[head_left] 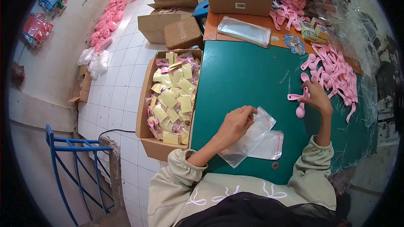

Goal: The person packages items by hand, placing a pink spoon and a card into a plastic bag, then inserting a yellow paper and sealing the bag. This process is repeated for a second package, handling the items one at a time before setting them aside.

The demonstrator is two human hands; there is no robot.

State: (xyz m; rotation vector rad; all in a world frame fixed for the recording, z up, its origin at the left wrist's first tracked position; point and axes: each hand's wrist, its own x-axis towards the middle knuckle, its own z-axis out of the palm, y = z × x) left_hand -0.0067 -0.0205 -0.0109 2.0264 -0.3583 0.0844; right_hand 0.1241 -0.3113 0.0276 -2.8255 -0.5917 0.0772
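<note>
My left hand point(239, 122) is closed, its fingers pinched at the upper edge of a clear plastic bag point(252, 136). Beneath that bag, more clear bags point(271, 147) with a sealing strip lie on the green tabletop. My right hand point(318, 96) reaches to the near-left edge of a heap of pink plastic spoons point(336, 73), its fingers closed around a pink spoon point(298, 96). Another pink spoon point(300, 111) lies just below those fingers. My palm hides part of the spoons it touches.
Left of the green table point(235, 80) stands a carton point(147, 145) full of packed bags with yellow cards point(168, 98). At the back are a stack of clear bags point(244, 30), small cards point(294, 44), small yellow boxes point(313, 29) and a large carton point(240, 4). A blue metal frame point(75, 148) stands lower left.
</note>
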